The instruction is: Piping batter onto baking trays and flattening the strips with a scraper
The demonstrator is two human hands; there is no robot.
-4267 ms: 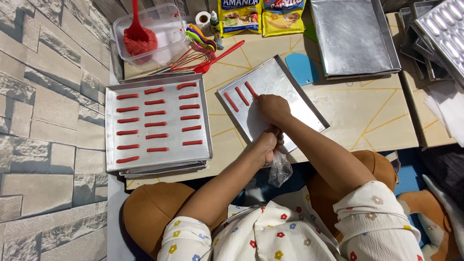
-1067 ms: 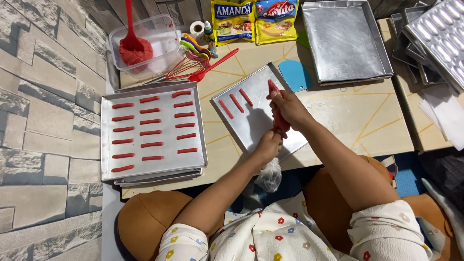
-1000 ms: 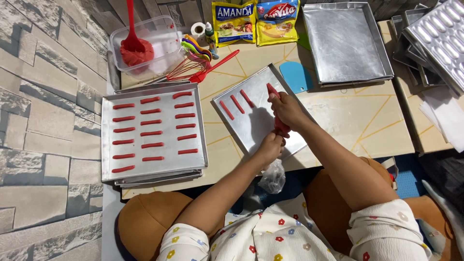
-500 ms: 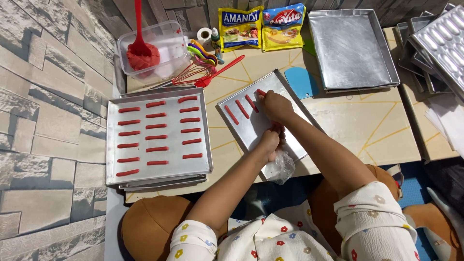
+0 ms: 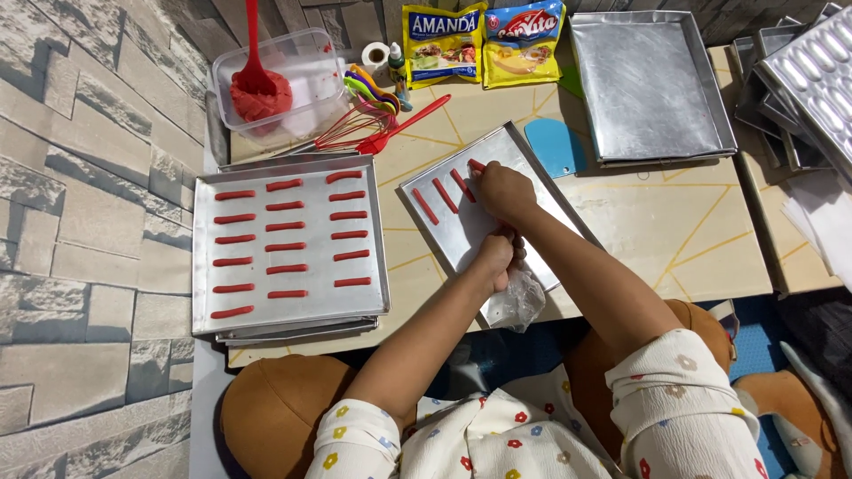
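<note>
A: What fills the scene?
B: A pale table [image 5: 674,231] with gold lines. On its left lies a full tray [image 5: 289,248] carrying three columns of red strips [image 5: 285,226]. At centre, set at an angle, lies a smaller tray [image 5: 461,226]. Far right of centre rests an empty tray [image 5: 648,84]; moulded pans [image 5: 812,75] stack at the right edge.

A: And along the far edge?
B: A clear tub [image 5: 284,84] with red dough and a red spatula [image 5: 252,53], then a whisk [image 5: 351,133], coloured spoons [image 5: 373,89], two yellow packets [image 5: 484,40], and a blue scraper [image 5: 555,146] just beside the centre tray.

A: Where is the piping bag?
B: The piping bag [image 5: 515,297] lies over the centre tray's near edge; its clear tail hangs past the table's near side, and its red tip reaches the tray's far end beside two finished strips [image 5: 437,197].

A: State of the hands?
B: The right hand [image 5: 501,191] is closed around the bag's front, at the tip. The left hand [image 5: 493,257] is clenched on the twisted rear of the bag, touching the right forearm.
</note>
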